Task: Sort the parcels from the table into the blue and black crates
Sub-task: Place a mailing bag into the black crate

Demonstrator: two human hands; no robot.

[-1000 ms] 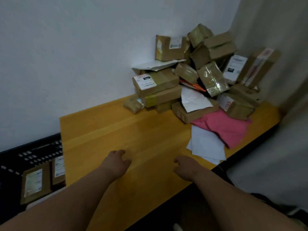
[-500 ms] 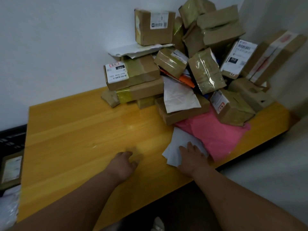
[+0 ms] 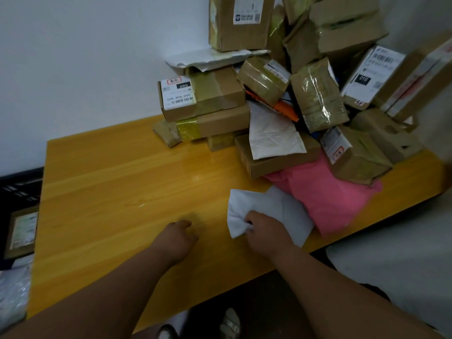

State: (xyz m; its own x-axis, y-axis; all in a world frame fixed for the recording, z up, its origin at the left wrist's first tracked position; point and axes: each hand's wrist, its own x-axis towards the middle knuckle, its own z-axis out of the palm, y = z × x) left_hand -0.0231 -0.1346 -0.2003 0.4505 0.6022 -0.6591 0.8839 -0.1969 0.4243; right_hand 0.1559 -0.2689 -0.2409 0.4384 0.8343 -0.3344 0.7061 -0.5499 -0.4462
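Right hand (image 3: 263, 232) grips a white mailer (image 3: 247, 211); left hand (image 3: 177, 237) hovers loosely curled, empty. Beyond them the parcel heap (image 3: 281, 106) looks mostly unsorted; few parcels in the black crate (image 3: 17, 184)

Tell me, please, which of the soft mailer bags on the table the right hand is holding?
The flat white plastic mailer at the table's near edge; the right hand grips its corner, while the pink mailer beside it lies untouched.

I have one view only: the head camera, worn high, facing forward and steeply down over the near edge of the table (image 3: 117, 192). It sits close, forearms entering from the bottom edge. The wide lens bows the edges.
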